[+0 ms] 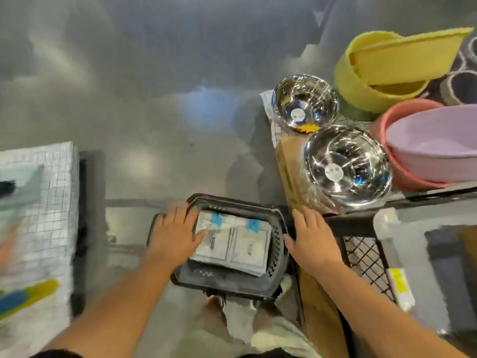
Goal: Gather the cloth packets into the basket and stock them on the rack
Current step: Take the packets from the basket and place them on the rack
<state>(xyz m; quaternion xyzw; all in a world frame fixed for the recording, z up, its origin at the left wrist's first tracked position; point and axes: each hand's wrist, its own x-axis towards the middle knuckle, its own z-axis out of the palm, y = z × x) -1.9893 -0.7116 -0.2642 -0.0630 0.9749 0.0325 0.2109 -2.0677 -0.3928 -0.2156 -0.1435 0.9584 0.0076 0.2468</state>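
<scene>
A dark plastic basket [233, 279] stands on the floor below me in the head view. Inside it lie white cloth packets [236, 244] with blue tags, stacked flat. My left hand [175, 232] reaches over the basket's left rim, fingers straight, with the thumb touching the left packet. My right hand [311, 235] lies with straight fingers at the basket's right rim, next to the black rack [361, 224]; whether it touches the rim I cannot tell.
The rack at right carries two shiny steel bowls [346, 169], pink and lilac tubs [433, 146], a yellow mat roll [387, 65] and a cardboard box [290, 171]. A white gridded stack [44, 215] stands at the left. Grey floor stretches ahead.
</scene>
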